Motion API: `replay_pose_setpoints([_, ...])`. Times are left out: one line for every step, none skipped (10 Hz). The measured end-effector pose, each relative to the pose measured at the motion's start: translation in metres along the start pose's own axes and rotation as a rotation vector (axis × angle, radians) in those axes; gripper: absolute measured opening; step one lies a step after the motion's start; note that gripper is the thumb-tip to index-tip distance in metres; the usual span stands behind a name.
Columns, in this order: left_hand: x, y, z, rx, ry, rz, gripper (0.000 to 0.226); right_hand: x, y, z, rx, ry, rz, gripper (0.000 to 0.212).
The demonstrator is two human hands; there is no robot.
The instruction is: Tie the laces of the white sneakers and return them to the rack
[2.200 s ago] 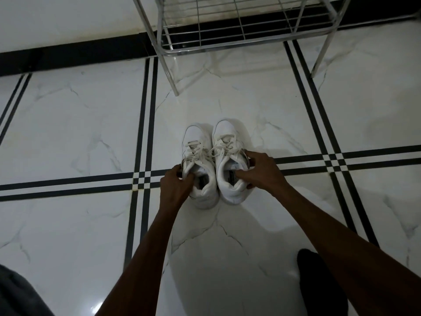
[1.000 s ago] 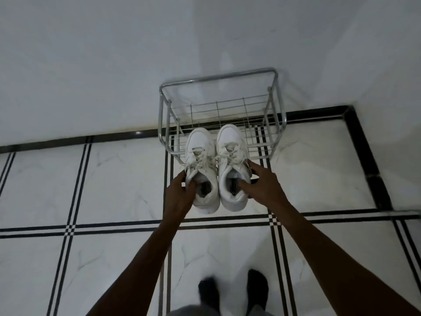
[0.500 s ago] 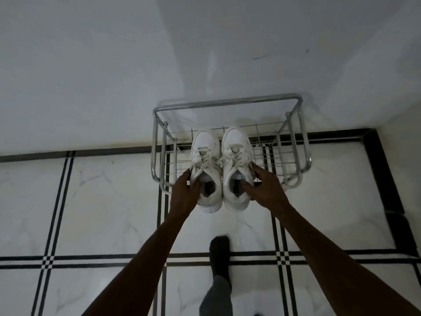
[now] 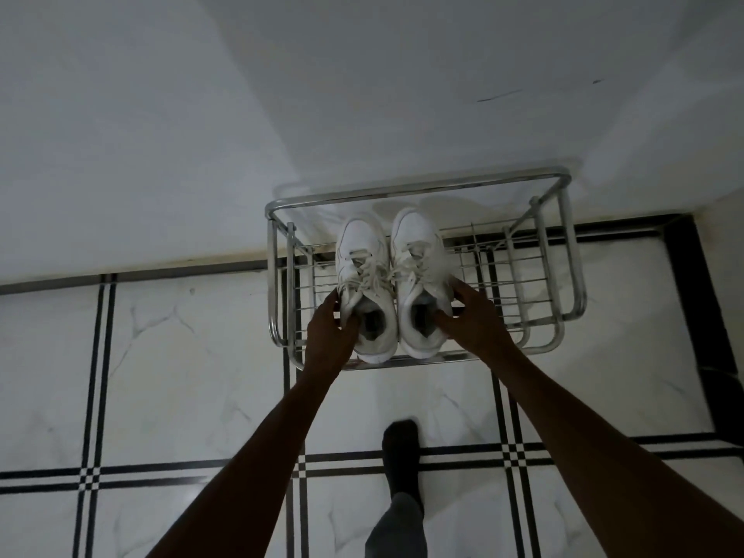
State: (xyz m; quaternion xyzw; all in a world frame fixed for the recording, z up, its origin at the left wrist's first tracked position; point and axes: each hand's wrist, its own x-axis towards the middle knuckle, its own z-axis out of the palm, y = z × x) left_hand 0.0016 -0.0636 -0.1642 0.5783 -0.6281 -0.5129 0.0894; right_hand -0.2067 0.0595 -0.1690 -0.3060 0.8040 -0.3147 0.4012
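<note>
While both white sneakers (image 4: 392, 283) are grasped at the collars, left hand (image 4: 328, 336) on one, right hand (image 4: 473, 322) on the other, they are held over the rack's (image 4: 418, 187) top tier, toes toward the wall, heels nearest the grips; contact cannot be told.

white sneakers (image 4: 392, 283) laced, side by side, over metal rack (image 4: 418, 187)

Dark-socked foot (image 4: 400, 445) on striped marble floor (image 4: 169, 376).
</note>
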Motion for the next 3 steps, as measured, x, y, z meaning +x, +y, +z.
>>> replay_pose_setpoints([0.0,0.003,-0.005,0.057,-0.054,-0.038,0.056,-0.003,-0.014,-0.006,-0.041,-0.05,0.044,0.077])
replay_pose_setpoints([0.0,0.009,-0.012,0.156,-0.092,-0.06,0.084,-0.005,-0.02,-0.013,-0.17,-0.037,0.021,0.081])
replay_pose_setpoints([-0.013,0.024,-0.024,0.365,-0.05,0.032,0.083,-0.016,-0.038,-0.024,-0.322,0.015,-0.033,0.082])
